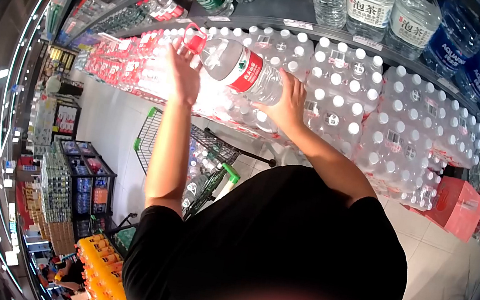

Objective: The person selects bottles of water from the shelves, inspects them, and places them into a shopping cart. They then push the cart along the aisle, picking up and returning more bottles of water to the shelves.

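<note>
A large clear water bottle with a red and white label and a red cap with a loop handle is held aloft, tilted, its cap toward the upper left. My right hand is wrapped round its base end. Beside the red cap is my left hand, palm turned toward the bottle, fingers spread; whether it touches the handle cannot be told. Behind and below the bottle are shrink-wrapped packs of clear bottles with white caps.
A shopping cart holding bottles is below my left forearm. Large bottles line the shelf above. A pink-red box is at the right, orange bottle packs at the lower left. A person appears in the far lower left.
</note>
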{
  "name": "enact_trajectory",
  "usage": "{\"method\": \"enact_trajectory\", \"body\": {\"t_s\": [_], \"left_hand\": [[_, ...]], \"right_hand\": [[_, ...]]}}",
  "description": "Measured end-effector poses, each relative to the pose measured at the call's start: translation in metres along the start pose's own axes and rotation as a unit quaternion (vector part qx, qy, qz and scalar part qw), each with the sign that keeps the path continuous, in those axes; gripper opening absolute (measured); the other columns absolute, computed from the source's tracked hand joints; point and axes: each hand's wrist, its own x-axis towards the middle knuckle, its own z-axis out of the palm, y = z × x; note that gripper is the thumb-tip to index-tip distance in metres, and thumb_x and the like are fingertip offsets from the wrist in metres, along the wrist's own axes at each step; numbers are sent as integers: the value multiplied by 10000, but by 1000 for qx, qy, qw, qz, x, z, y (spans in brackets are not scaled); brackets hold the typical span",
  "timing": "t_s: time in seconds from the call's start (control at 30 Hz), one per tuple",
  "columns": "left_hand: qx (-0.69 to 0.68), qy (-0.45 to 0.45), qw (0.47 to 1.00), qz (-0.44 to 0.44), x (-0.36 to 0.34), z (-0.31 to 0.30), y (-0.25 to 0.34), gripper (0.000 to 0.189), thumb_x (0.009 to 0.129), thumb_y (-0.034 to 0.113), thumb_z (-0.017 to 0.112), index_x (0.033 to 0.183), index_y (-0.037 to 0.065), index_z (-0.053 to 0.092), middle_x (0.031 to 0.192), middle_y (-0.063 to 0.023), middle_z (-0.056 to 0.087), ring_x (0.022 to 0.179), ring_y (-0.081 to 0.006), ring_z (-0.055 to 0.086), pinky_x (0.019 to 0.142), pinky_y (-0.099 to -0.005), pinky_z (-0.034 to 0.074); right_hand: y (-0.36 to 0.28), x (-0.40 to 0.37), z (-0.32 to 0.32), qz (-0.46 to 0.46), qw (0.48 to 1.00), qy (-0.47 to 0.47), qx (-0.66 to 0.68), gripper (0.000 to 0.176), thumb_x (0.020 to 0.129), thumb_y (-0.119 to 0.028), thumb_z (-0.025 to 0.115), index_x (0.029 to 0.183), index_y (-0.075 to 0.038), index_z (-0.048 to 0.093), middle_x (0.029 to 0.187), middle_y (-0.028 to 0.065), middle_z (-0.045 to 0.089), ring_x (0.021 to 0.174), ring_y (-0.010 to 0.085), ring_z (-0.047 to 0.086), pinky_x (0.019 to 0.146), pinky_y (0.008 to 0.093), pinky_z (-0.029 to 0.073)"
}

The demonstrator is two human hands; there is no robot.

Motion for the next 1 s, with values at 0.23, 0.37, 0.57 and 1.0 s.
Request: {"method": "enact_trajectory", "body": {"t_s": [0.23, 0.37, 0.57, 1.0], "left_hand": [[83, 88, 992, 31, -21, -14, -65, 832, 743, 118, 829, 1404, -4, 338, 1328, -177, 458, 1205, -268, 495, 995, -372, 440], [156, 76, 977, 119, -36, 22, -45, 799, 676, 88, 864, 1321, -60, 417, 1227, -181, 546, 1103, -250, 570, 938, -355, 485], [195, -130, 944, 230, -60, 77, -16, 860, 583, 112, 904, 1301, -13, 447, 1200, -130, 556, 1091, -222, 576, 960, -365, 471], [145, -405, 888, 163, -45, 155, -48, 1005, 540, 216, 920, 1384, 24, 408, 1293, -132, 517, 1219, -270, 511, 1035, -397, 411]], "right_hand": [[-11, 2, 2, -41, 997, -46, -52, 1108, 517, -366, 922, 1434, -98, 360, 1287, 139, 457, 1232, 341, 411, 1050, 498, 299], [-7, 15, -16, -38, 993, -108, -25, 1154, 501, -373, 927, 1446, -82, 331, 1303, 155, 472, 1235, 371, 439, 1035, 509, 317], [7, 24, -49, -12, 996, -81, 29, 1160, 466, -365, 940, 1396, -28, 335, 1306, 209, 467, 1230, 393, 450, 1011, 503, 353], [31, 12, -133, 84, 994, -43, 52, 1023, 653, -177, 852, 1435, 10, 220, 1434, 241, 354, 1311, 393, 390, 1068, 496, 350]]}}
